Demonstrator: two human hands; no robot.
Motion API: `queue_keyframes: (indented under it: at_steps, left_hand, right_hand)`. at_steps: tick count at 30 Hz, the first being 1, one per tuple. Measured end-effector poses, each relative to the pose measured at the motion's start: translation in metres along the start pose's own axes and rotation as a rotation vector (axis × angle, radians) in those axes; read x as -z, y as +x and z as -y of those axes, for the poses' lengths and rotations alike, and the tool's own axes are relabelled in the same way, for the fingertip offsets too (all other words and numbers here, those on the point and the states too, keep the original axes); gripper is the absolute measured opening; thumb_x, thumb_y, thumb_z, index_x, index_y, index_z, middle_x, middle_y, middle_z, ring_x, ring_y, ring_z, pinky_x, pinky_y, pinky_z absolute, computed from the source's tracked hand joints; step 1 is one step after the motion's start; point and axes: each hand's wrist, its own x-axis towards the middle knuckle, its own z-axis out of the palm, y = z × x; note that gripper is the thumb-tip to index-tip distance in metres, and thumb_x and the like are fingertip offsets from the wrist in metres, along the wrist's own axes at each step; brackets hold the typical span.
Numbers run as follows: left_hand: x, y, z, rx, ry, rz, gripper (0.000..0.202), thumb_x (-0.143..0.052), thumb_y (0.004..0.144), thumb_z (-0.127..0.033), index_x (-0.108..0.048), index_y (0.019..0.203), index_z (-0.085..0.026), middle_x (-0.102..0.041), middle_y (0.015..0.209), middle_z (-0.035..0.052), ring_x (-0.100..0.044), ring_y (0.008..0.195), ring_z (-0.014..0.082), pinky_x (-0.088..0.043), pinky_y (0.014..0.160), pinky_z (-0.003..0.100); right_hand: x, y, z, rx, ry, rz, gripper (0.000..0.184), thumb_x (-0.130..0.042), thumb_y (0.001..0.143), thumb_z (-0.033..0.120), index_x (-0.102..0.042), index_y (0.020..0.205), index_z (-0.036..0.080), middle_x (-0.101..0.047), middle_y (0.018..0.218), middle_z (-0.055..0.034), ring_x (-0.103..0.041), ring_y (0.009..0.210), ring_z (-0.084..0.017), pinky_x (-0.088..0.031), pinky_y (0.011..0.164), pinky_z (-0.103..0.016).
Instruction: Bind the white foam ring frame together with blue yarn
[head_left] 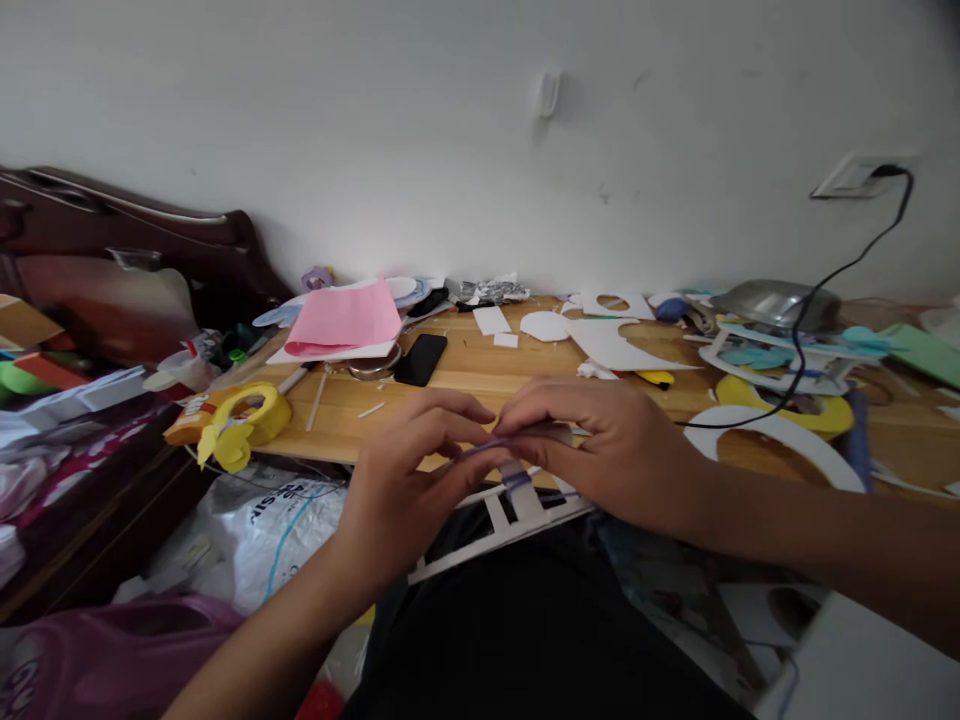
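Frame [526,514], white with a purple strip [516,477], is over the lap [525,620]; the left hand [405,470] and right hand [604,440] pinch its far side. It looks light and bendy, so its edges need gentle pinching.

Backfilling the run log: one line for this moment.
left hand: holding white-and-purple frame | right hand: holding same frame | black phone: on wooden table

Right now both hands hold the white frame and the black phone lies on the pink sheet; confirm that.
Not quite: the head view shows the black phone on the wooden table, beside the pink sheet. The left hand and right hand do hold the white frame.
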Motion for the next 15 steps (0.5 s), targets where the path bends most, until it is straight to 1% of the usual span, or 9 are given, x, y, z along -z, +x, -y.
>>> queue_keyframes:
  at_steps: [3, 6, 9, 12, 13, 15]
  left_hand:
    - [0.002, -0.003, 0.002, 0.068, -0.089, 0.012, 0.014, -0.078, 0.085, -0.026, -0.067, 0.09, -0.018, -0.07, 0.093, 0.006, -0.068, 0.086, 0.0164, -0.058, 0.066, 0.024]
    - [0.004, -0.005, 0.002, 0.085, -0.111, 0.062, 0.017, -0.08, 0.083, -0.025, -0.068, 0.094, -0.019, -0.071, 0.094, 0.0064, -0.068, 0.088, 0.0174, -0.057, 0.067, 0.024]
    - [0.007, -0.007, 0.002, 0.073, -0.074, 0.081, 0.009, -0.074, 0.087, -0.016, -0.068, 0.093, -0.019, -0.07, 0.09, 0.0038, -0.067, 0.085, 0.0146, -0.054, 0.069, 0.023]
    - [0.013, -0.008, 0.004, 0.025, -0.054, 0.124, 0.014, -0.067, 0.09, -0.008, -0.069, 0.099, -0.019, -0.07, 0.093, 0.0027, -0.067, 0.087, 0.0126, -0.053, 0.075, 0.022]
    - [0.015, -0.009, 0.005, 0.002, -0.051, 0.153, 0.017, -0.065, 0.091, -0.006, -0.07, 0.101, -0.019, -0.069, 0.096, 0.003, -0.066, 0.089, 0.0121, -0.053, 0.077, 0.021]
    - [0.021, -0.011, 0.006, -0.023, -0.028, 0.215, 0.026, -0.059, 0.092, -0.002, -0.071, 0.106, -0.02, -0.067, 0.102, 0.0036, -0.066, 0.092, 0.011, -0.052, 0.08, 0.02]
  right_hand:
    - [0.003, -0.003, 0.002, 0.131, -0.029, -0.068, 0.005, -0.066, 0.095, 0.023, -0.07, 0.095, 0.021, -0.074, 0.094, -0.0035, -0.068, 0.087, -0.016, -0.053, 0.078, -0.029]
    - [0.009, -0.008, 0.0, 0.206, -0.075, -0.053, 0.002, -0.066, 0.094, 0.02, -0.068, 0.094, 0.022, -0.07, 0.106, -0.0055, -0.066, 0.099, -0.017, -0.053, 0.087, -0.033]
    - [0.016, -0.015, -0.007, 0.284, -0.151, 0.001, 0.005, -0.067, 0.091, 0.018, -0.066, 0.094, 0.022, -0.065, 0.113, -0.0069, -0.061, 0.108, -0.021, -0.05, 0.095, -0.039]
    - [0.024, -0.021, -0.015, 0.357, -0.258, 0.052, 0.006, -0.067, 0.091, 0.018, -0.066, 0.096, 0.021, -0.063, 0.119, -0.0086, -0.056, 0.116, -0.024, -0.046, 0.102, -0.045]
    - [0.026, -0.021, -0.017, 0.362, -0.3, 0.093, 0.006, -0.066, 0.092, 0.018, -0.067, 0.097, 0.021, -0.062, 0.121, -0.0099, -0.054, 0.119, -0.025, -0.046, 0.102, -0.046]
    - [0.031, -0.02, -0.018, 0.348, -0.386, 0.232, 0.012, -0.06, 0.095, 0.015, -0.07, 0.1, 0.02, -0.061, 0.126, -0.0127, -0.051, 0.124, -0.027, -0.046, 0.103, -0.047]
